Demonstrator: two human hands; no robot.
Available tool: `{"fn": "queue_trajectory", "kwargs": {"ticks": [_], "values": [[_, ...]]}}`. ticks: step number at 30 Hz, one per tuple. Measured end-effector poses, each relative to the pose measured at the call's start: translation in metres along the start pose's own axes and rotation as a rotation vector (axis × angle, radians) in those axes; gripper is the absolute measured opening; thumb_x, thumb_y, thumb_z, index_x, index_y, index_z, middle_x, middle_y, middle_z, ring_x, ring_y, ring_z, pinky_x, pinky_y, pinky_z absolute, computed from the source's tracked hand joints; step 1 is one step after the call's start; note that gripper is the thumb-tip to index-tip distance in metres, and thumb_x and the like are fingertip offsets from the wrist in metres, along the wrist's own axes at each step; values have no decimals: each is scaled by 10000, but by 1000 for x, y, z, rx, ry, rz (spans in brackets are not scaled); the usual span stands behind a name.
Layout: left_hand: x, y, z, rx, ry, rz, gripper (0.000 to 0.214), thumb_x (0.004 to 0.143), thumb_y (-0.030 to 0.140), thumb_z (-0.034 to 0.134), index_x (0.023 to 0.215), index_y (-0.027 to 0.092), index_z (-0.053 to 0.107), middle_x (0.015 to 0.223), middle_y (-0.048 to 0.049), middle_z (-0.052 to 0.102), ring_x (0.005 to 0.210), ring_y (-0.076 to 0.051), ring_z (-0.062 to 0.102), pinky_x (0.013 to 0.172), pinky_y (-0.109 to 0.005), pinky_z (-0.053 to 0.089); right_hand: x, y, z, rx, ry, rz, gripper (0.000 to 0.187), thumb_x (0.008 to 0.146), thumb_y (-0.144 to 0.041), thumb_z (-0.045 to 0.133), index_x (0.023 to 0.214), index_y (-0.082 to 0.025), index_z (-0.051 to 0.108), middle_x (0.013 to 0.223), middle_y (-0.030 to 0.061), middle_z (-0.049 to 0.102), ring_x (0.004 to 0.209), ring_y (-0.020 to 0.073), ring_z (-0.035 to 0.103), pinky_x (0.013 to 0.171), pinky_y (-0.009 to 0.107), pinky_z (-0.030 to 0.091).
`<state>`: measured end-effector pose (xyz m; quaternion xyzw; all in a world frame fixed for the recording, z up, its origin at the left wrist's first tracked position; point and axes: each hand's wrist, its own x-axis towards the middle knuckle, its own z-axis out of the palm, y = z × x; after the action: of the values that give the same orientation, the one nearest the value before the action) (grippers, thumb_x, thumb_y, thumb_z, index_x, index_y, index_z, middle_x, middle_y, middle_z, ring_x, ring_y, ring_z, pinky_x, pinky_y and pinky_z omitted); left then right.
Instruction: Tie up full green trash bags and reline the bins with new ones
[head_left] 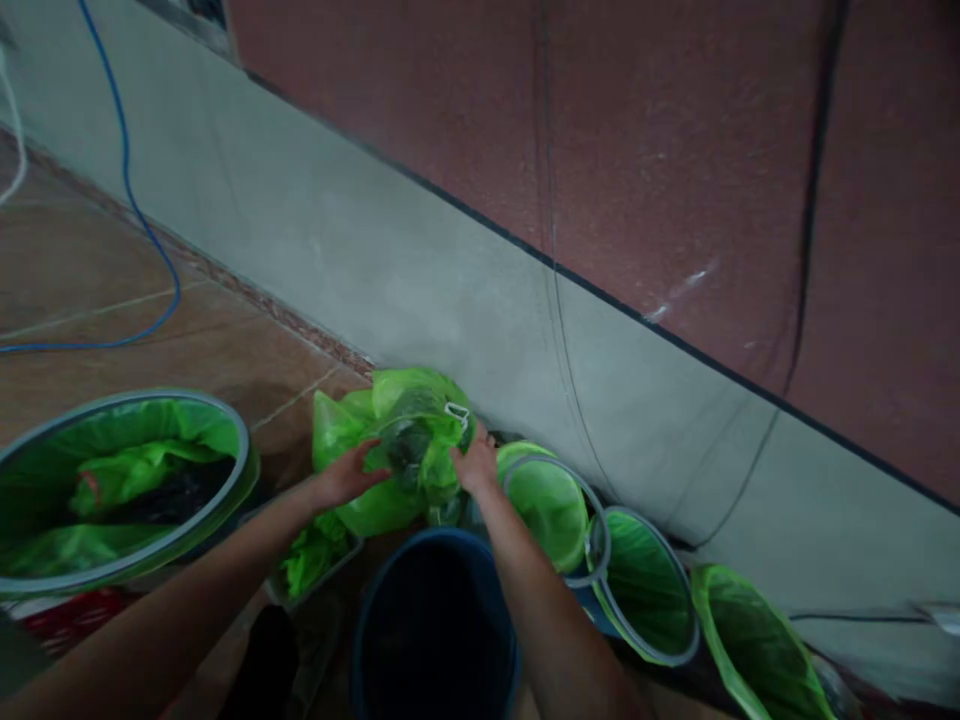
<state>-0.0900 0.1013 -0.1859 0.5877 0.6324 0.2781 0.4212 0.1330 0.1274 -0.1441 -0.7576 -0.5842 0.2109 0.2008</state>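
Observation:
A bulging bright green plastic bag (375, 508), see-through with dark contents, sits on the floor against the wall. My left hand (352, 473) is at its left side, thumb and fingers apart. On the bag's right side my right hand (475, 462) is closed around its gathered plastic; some fingertips are hidden. A small white loop-shaped piece (456, 411) shows just above the right hand. Below my hands, between my forearms, stands a dark blue bin (435, 540) with a shadowed inside.
At left is a wide grey-rimmed bin (244, 440) lined in green, holding bags. A tray of green plastic (319, 550) lies near my left forearm. Green-lined bins (551, 510) stand along the wall at right. A blue cable (124, 150) crosses the floor; thin wires hang down the wall.

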Motion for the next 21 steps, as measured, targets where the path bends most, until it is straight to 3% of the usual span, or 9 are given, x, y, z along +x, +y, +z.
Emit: {"fn": "queue_trajectory", "kwargs": {"ticks": [4, 9, 15, 21], "values": [[26, -26, 34, 216, -119, 121, 868, 738, 375, 659, 1489, 124, 302, 1450, -216, 456, 1301, -339, 492, 1048, -448, 436, -10, 23, 57, -44, -86, 17, 892, 799, -494, 619, 1477, -35, 266, 1420, 280, 416, 1351, 346, 408, 1069, 459, 366], [41, -28, 70, 466, -215, 142, 941, 726, 288, 682, 1532, 267, 196, 1585, -192, 222, 1323, -389, 453, 1027, -509, 426, 26, 36, 103, -62, -162, 53, 946, 820, -561, 570, 1475, 33, 234, 1461, 314, 355, 1376, 355, 375, 1103, 469, 329], [66, -44, 96, 670, -171, 173, 1087, 676, 160, 713, 1550, 283, 78, 1620, -187, 107, 1424, -405, 269, 1032, -534, 404, 91, 47, 142, -61, -149, -121, 823, 862, -468, 542, 1448, 52, 289, 1514, 284, 302, 1459, 306, 217, 1168, 413, 246], [104, -61, 114, 802, -92, 51, 771, 853, 103, 477, 1541, 293, 183, 1619, -159, 153, 1419, -390, 274, 954, -533, 469, 128, 57, 174, -23, -195, -148, 787, 855, -446, 557, 1442, 16, 309, 1504, 256, 343, 1462, 280, 213, 1167, 384, 247]]}}
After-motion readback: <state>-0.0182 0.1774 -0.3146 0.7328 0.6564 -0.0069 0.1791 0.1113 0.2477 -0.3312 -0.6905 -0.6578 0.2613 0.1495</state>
